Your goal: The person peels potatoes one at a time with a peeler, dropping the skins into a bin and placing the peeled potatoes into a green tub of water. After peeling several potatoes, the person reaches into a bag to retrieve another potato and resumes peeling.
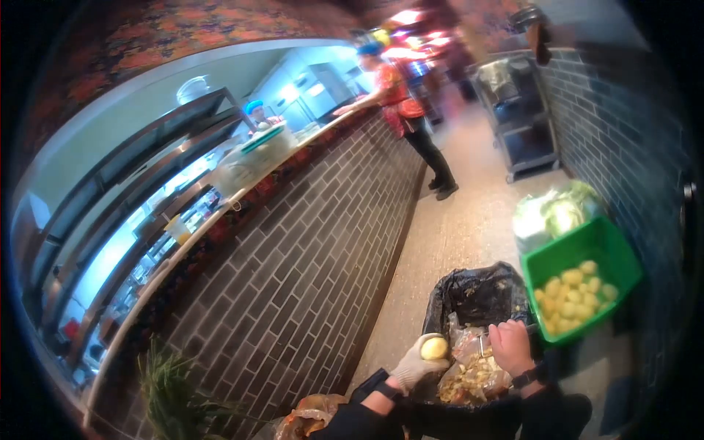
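My left hand (418,363), in a pale glove, is closed around a peeled yellow potato (434,348). My right hand (511,346) is bare and wrapped round a peeler (482,343), whose small metal end points toward the potato without touching it; the handle is hidden in my fist. Both hands are above a bin lined with a black bag (477,287). Potato peelings (469,383) and crumpled clear plastic lie in the bin below my hands. To the right, a green crate (539,268) holds several peeled potatoes (572,297).
Cabbages in clear plastic (557,213) sit behind the crate. A wheeled rack (517,117) stands along the right wall. On the left runs a brick counter (308,257), with a plant (172,389) near me. A person in red (400,92) leans on the counter farther along.
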`<state>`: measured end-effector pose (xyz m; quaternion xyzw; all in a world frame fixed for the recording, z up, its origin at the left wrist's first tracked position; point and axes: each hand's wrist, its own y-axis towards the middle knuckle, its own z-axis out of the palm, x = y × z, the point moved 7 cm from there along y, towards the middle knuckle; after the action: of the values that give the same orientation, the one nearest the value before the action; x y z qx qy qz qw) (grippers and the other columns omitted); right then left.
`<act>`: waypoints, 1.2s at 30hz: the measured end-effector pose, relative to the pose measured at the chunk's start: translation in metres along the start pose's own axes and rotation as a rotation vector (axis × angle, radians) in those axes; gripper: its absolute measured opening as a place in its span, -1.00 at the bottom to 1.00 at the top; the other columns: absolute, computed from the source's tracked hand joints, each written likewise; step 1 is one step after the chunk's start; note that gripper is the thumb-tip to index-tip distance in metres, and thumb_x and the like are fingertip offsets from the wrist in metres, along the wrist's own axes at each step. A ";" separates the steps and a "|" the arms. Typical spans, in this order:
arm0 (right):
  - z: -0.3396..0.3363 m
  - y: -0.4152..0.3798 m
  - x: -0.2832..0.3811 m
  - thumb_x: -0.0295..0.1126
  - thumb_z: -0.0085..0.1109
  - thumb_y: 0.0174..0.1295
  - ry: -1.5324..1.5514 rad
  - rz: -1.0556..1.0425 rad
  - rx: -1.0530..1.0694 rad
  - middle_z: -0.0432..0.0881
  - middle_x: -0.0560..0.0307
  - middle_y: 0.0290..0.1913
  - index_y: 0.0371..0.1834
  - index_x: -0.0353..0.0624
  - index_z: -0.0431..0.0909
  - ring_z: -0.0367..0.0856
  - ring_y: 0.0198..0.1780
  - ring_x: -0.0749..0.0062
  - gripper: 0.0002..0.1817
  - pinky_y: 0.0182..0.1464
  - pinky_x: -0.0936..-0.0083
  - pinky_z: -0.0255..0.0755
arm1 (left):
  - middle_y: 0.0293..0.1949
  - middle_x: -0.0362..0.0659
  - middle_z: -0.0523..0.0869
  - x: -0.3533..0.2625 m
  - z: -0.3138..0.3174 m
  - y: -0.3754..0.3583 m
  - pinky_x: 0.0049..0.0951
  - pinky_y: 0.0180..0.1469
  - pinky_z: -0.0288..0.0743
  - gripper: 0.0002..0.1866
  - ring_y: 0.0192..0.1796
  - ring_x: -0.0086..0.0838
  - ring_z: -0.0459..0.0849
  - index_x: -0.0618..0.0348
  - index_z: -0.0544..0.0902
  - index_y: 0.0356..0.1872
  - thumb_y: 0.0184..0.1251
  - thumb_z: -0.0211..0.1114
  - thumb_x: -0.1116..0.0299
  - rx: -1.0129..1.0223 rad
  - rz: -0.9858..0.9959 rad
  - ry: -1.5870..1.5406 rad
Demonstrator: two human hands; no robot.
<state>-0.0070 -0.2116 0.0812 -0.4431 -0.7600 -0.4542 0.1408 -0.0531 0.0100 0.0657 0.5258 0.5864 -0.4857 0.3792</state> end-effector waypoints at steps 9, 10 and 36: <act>0.016 -0.010 0.014 0.12 0.42 -0.01 0.160 0.055 0.230 0.62 -0.19 -0.15 -0.03 -0.23 0.52 0.57 -0.07 -0.08 -0.32 0.03 0.15 0.39 | -0.04 -0.22 0.67 0.023 0.000 0.007 -0.49 0.04 0.51 -0.44 -0.03 -0.54 0.60 0.16 0.53 0.13 0.09 0.54 0.34 0.107 -0.078 -0.007; 0.017 -0.010 0.017 0.10 0.49 -0.08 0.169 0.025 0.262 0.60 -0.17 -0.10 0.03 -0.21 0.47 0.57 -0.04 -0.10 -0.26 0.10 0.17 0.40 | -0.04 -0.22 0.67 0.029 0.008 0.013 -0.49 0.04 0.51 -0.44 -0.03 -0.54 0.60 0.16 0.53 0.13 0.09 0.54 0.34 0.115 -0.074 -0.011; -0.024 -0.004 -0.029 -0.32 0.27 0.15 0.264 0.300 -0.207 0.59 0.11 -0.37 -0.20 -0.13 0.46 0.60 -0.23 0.12 -0.76 -0.15 0.21 0.40 | 0.06 0.12 0.67 0.134 0.293 0.245 -0.19 0.12 0.52 -0.26 0.11 -0.08 0.66 -0.04 0.46 0.29 0.03 0.52 0.09 0.244 0.168 0.546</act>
<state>0.0014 -0.2479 0.0742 -0.5000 -0.6097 -0.5579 0.2589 0.1471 -0.2462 -0.1749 0.7250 0.5585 -0.3604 0.1806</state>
